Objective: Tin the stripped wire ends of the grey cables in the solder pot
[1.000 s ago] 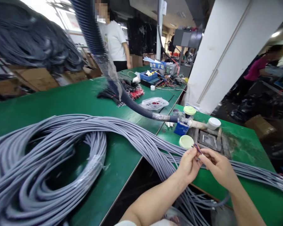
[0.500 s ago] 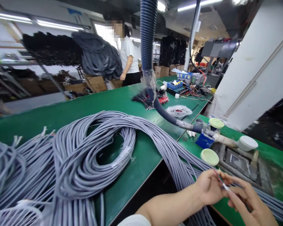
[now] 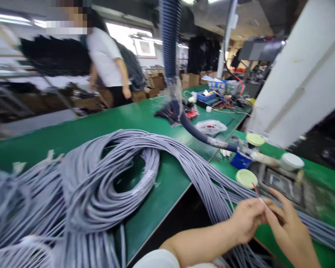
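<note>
My left hand [image 3: 247, 217] and my right hand [image 3: 289, 223] meet at the lower right, both pinched on the stripped end of a grey cable. Thin red and white wires [image 3: 257, 193] stick up from between my fingertips. The cable belongs to a large bundle of grey cables [image 3: 106, 186] that coils on the green table [image 3: 72, 130] and runs past my hands to the right.
A ribbed dark hose [image 3: 170, 63] hangs down to a fixture with round pale-green lids [image 3: 246, 178] and a metal tray [image 3: 281, 184]. A person in a white shirt [image 3: 104, 61] stands behind the table. Black and red wire bundles [image 3: 173, 111] and a plastic bag [image 3: 210, 127] lie farther back.
The view has swung left and blurred. The person behind the table has moved left. My hands stay pinched together on the cable end, with my right fingers more raised.
</note>
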{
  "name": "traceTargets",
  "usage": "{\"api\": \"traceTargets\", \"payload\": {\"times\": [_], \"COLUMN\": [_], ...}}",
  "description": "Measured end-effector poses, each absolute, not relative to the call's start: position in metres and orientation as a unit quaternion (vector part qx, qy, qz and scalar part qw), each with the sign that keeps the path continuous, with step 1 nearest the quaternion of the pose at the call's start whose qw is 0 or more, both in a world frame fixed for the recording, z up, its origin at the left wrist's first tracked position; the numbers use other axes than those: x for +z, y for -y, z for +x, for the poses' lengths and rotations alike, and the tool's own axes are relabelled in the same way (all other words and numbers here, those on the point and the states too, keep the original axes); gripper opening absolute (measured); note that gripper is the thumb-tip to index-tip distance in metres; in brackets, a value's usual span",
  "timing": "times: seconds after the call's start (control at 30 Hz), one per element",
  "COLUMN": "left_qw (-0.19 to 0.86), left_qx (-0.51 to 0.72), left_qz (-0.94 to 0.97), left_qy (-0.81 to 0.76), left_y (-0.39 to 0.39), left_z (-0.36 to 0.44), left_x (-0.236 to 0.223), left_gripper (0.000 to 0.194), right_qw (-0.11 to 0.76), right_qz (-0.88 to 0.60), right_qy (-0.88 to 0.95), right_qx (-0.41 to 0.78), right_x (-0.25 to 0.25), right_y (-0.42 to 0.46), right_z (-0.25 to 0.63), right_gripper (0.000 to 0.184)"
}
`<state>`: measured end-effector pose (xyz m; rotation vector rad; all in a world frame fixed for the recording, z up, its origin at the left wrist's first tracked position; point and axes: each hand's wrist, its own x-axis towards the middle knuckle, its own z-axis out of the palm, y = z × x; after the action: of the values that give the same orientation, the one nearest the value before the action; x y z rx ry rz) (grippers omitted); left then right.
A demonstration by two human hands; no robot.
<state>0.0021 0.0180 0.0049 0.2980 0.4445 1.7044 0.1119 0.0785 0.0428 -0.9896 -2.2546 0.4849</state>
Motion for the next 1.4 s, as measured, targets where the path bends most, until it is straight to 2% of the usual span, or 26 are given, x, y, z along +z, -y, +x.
{"api": "traceTargets", "payload": {"times": [0.07, 0.17, 0.27, 0.43, 0.7, 0.93, 1.1, 1.17, 1.3, 1.4], "left_qw": [0.603, 0.549, 0.527, 0.484, 0.459, 0.430, 0.468, 0.486, 0.477, 0.466], "left_qx": [0.741, 0.726, 0.711, 0.687, 0.654, 0.644, 0.633, 0.642, 0.655, 0.645], "left_qz": [0.173, 0.244, 0.316, 0.384, 0.449, 0.468, 0.438, 0.405, 0.412, 0.452], "left_qy": [-0.237, -0.335, -0.342, -0.382, -0.400, -0.425, -0.434, -0.434, -0.417, -0.404], "left_y": [-0.013, -0.010, -0.006, 0.002, 0.008, 0.009, 0.013, 0.014, 0.013, 0.012], "left_z": [-0.005, -0.014, -0.014, -0.008, -0.014, -0.020, -0.017, -0.017, -0.024, -0.028], "left_x": [0.011, 0.012, 0.009, 0.009, 0.013, 0.013, -0.002, -0.008, -0.007, 0.000], "left_gripper": [0.047, 0.034, 0.031, 0.031, 0.030, 0.028, 0.028, 0.029, 0.029, 0.030], "right_qw": [0.242, 0.270, 0.273, 0.264, 0.232, 0.367, 0.562, 0.511, 0.250, 0.212], "right_qz": [-0.371, -0.381, -0.365, -0.374, -0.350, -0.372, -0.337, -0.339, -0.363, -0.361], "right_qy": [0.871, 0.861, 0.860, 0.843, 0.777, 0.714, 0.594, 0.649, 0.776, 0.757], "right_qx": [0.214, 0.202, 0.232, 0.283, 0.469, 0.466, 0.466, 0.451, 0.452, 0.503], "right_x": [0.053, 0.071, 0.087, 0.098, 0.101, 0.084, 0.097, 0.105, 0.104, 0.092], "right_y": [-0.074, -0.070, -0.067, -0.069, -0.075, -0.078, -0.094, -0.095, -0.084, -0.075], "right_z": [0.113, 0.113, 0.108, 0.095, 0.083, 0.070, 0.083, 0.093, 0.098, 0.088], "right_gripper": [0.046, 0.029, 0.020, 0.020, 0.021, 0.019, 0.011, 0.011, 0.015, 0.021]}}
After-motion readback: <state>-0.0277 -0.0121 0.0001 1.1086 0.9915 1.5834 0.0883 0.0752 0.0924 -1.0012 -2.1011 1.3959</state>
